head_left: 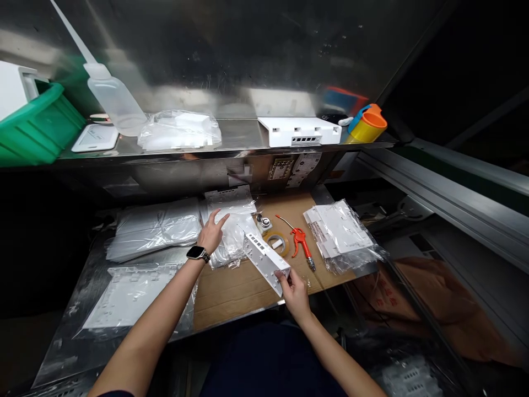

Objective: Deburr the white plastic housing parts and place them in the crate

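My right hand point(294, 289) grips the near end of a white plastic panel point(266, 260) that has a row of slots and is tilted above the cardboard. A smartwatch point(197, 253) is on my left wrist. My left hand point(211, 234) has its fingers spread over bagged white parts point(231, 231) and holds nothing. Behind the panel lies a roll of tape point(276, 242), with a small round metal item point(265, 221) just beyond it. An orange air blow gun point(301, 242) rests to the right of the tape.
Plastic-wrapped stacks lie at left point(159, 227) and right point(341, 231); a bagged panel point(132, 292) sits at front left. The metal shelf point(239, 142) holds a green bin point(41, 129), a squeeze bottle point(115, 102), a white housing point(303, 131) and a yellow cup point(367, 129).
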### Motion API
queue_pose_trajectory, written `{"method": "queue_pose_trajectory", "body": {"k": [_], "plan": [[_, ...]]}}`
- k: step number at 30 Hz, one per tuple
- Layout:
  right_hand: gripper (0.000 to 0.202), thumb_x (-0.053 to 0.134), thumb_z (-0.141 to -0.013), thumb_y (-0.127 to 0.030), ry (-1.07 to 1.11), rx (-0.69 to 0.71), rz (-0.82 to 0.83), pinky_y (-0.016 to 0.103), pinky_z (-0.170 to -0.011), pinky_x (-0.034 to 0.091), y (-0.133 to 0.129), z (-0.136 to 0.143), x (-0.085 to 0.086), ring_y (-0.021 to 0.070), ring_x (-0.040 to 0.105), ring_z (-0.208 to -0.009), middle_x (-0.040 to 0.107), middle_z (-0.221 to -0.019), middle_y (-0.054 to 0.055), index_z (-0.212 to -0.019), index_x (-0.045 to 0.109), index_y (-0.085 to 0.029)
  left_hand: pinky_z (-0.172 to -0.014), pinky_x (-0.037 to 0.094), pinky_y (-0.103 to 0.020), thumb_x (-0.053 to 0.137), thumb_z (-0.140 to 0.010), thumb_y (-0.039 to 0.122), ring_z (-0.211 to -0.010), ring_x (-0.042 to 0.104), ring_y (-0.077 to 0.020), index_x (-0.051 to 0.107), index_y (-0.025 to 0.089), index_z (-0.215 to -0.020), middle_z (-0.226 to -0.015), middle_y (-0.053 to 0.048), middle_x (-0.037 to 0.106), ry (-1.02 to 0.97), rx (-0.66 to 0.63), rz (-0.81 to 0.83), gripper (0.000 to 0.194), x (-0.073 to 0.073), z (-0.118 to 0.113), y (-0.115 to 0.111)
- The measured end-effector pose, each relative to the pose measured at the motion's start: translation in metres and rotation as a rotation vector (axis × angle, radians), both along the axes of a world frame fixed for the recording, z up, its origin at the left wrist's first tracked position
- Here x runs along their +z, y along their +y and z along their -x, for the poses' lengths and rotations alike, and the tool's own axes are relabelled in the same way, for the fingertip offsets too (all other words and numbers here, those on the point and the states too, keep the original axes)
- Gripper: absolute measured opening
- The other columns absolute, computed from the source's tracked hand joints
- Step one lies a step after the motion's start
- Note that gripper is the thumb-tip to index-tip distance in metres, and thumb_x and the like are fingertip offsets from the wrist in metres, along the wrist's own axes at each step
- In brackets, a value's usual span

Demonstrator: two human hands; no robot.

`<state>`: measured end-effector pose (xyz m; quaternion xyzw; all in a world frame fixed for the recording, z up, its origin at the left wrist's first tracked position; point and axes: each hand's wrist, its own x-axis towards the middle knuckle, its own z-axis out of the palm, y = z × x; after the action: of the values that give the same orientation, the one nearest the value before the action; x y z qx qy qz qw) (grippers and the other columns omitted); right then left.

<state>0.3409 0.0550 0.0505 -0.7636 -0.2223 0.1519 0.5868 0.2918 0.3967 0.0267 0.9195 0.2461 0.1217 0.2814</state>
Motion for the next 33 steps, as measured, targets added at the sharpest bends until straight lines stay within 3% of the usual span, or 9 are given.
{"method": "queue_pose_trajectory", "body": {"k": [4,8,11,15,21,26,29,31,33], "plan": [[0.049,0.068,-0.092,-0.056,0.070,-0.170,-0.089,0.043,-0.096,0.060,-0.004,0.007,0.000,0.0309,0.075,-0.108,0.078,-0.118,0.016,-0.121,0.072,-0.017,-0.072,0.055,-0.030,0.054,-0.068,0.001,-0.085,0.069,-0.0193,0.053,0.032,-0.152,-0.167,-0.006,0.037,0.027,-0.174,0.111,0.089,0.015,-0.014,-0.008],[0.050,0.068,-0.092,-0.052,-0.020,-0.143,-0.104,0.046,-0.099,0.059,-0.005,0.014,-0.006,0.0325,0.074,-0.110,0.078,-0.117,0.016,-0.127,0.071,-0.017,-0.058,0.053,-0.025,0.059,-0.064,0.007,-0.071,0.067,-0.0157,0.058,0.022,-0.148,-0.146,-0.010,0.063,0.005,-0.311,0.269,0.085,0.034,-0.033,-0.017],[0.046,0.063,-0.097,-0.047,-0.112,-0.034,-0.088,0.049,-0.104,0.057,-0.003,0.014,-0.007,0.0341,0.072,-0.117,0.077,-0.120,0.017,-0.133,0.069,-0.020,-0.057,0.053,-0.025,0.054,-0.069,0.010,-0.073,0.067,-0.0159,0.057,0.018,-0.149,-0.145,-0.013,0.064,-0.079,-0.293,0.284,0.080,0.052,-0.043,-0.025],[0.045,0.058,-0.099,-0.044,-0.160,-0.009,-0.058,0.049,-0.104,0.057,-0.001,0.014,0.004,0.0344,0.070,-0.121,0.075,-0.125,0.018,-0.136,0.067,-0.020,-0.072,0.056,-0.034,0.046,-0.078,0.006,-0.090,0.069,-0.0220,0.061,0.018,-0.146,-0.158,-0.012,0.052,-0.181,-0.160,0.133,0.070,0.069,-0.037,-0.050],[0.045,0.068,-0.092,-0.054,0.112,-0.143,-0.099,0.044,-0.095,0.061,-0.006,0.000,0.038,0.0323,0.075,-0.107,0.078,-0.116,0.017,-0.119,0.073,-0.018,-0.091,0.053,-0.043,0.045,-0.086,0.002,-0.101,0.069,-0.0271,0.061,0.035,-0.145,-0.152,0.002,0.058,-0.178,-0.266,-0.065,0.070,0.079,-0.006,-0.111],[0.059,0.074,-0.085,-0.059,0.387,-0.297,-0.324,0.044,-0.091,0.062,-0.032,-0.026,0.060,0.0322,0.074,-0.109,0.077,-0.120,0.016,-0.123,0.071,-0.014,-0.069,0.057,-0.038,0.043,-0.077,-0.001,-0.087,0.072,-0.0254,0.025,0.032,-0.165,-0.169,-0.002,0.032,-0.062,-0.308,-0.122,0.096,0.100,0.013,-0.148],[0.056,0.067,-0.090,-0.058,0.261,-0.387,-0.281,0.042,-0.089,0.063,-0.052,-0.029,0.064,0.0328,0.073,-0.111,0.078,-0.116,0.015,-0.125,0.070,-0.014,-0.062,0.057,-0.031,0.045,-0.077,0.001,-0.081,0.074,-0.0210,0.008,0.033,-0.168,-0.173,-0.008,0.017,-0.061,-0.396,0.031,0.103,0.124,0.010,-0.188],[0.054,0.058,-0.096,-0.053,0.051,-0.379,-0.205,0.045,-0.094,0.062,-0.065,-0.025,0.063,0.0334,0.070,-0.120,0.075,-0.125,0.016,-0.133,0.066,-0.015,-0.073,0.062,-0.032,0.043,-0.079,0.000,-0.102,0.074,-0.0255,0.004,0.033,-0.167,-0.173,-0.010,0.012,-0.177,-0.499,0.183,0.102,0.142,0.001,-0.231],[0.052,0.051,-0.100,-0.042,-0.183,-0.305,-0.105,0.050,-0.100,0.060,-0.080,-0.024,0.063,0.0317,0.066,-0.128,0.067,-0.139,0.017,-0.146,0.059,-0.017,-0.097,0.059,-0.039,0.044,-0.076,-0.002,-0.132,0.062,-0.0303,0.002,0.033,-0.167,-0.174,-0.008,0.010,-0.300,-0.638,0.299,0.106,0.160,-0.011,-0.279]]}}
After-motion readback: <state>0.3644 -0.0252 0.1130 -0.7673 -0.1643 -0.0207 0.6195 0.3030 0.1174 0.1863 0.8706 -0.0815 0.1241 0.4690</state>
